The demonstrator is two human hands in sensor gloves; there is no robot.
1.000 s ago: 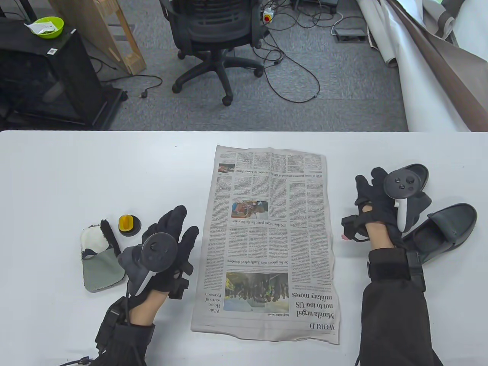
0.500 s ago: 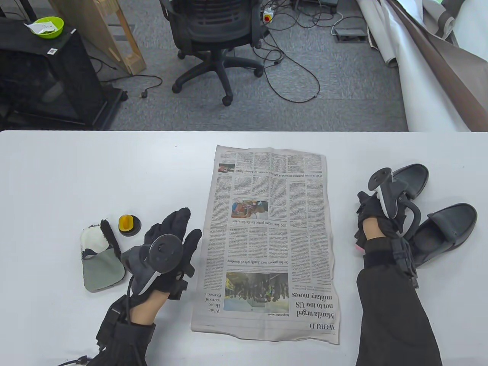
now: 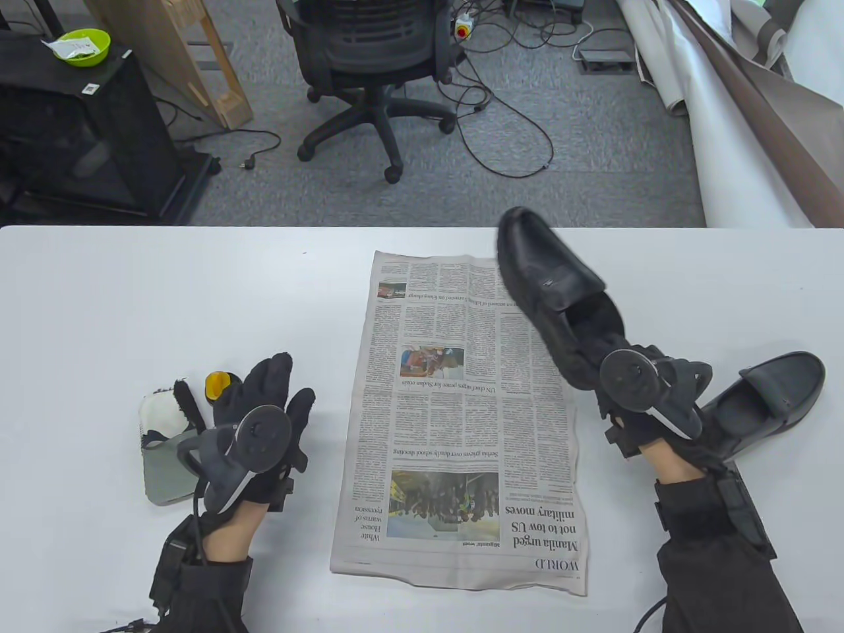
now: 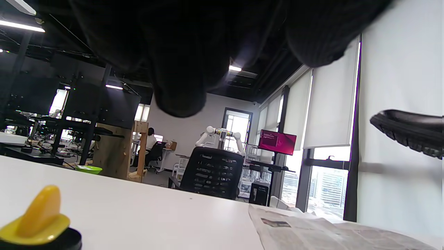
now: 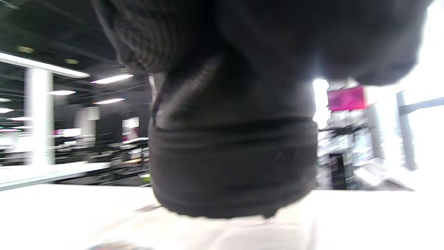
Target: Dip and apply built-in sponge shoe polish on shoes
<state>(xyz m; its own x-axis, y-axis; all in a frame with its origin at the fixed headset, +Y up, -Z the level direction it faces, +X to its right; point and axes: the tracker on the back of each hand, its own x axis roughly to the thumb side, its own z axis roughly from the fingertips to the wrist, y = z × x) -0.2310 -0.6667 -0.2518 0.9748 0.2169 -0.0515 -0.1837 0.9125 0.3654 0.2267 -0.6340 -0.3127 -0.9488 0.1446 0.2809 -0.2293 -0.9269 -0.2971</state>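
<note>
Black loafer [image 3: 550, 290] hangs above the newspaper [image 3: 461, 422], gripped at its heel by the right hand [image 3: 649, 395], likely to protect the table; left hand [image 3: 270, 422], fingers spread, hovers near the polish tin [image 3: 216, 386].

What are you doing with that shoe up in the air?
The right hand holds one black shoe by its heel end, lifted above the newspaper spread on the white table. The other shoe lies on the table by the right arm. The left hand hovers near the yellow-topped polish tin and a grey cloth mitt, touching neither as far as can be seen. No polish is on yet.
</note>
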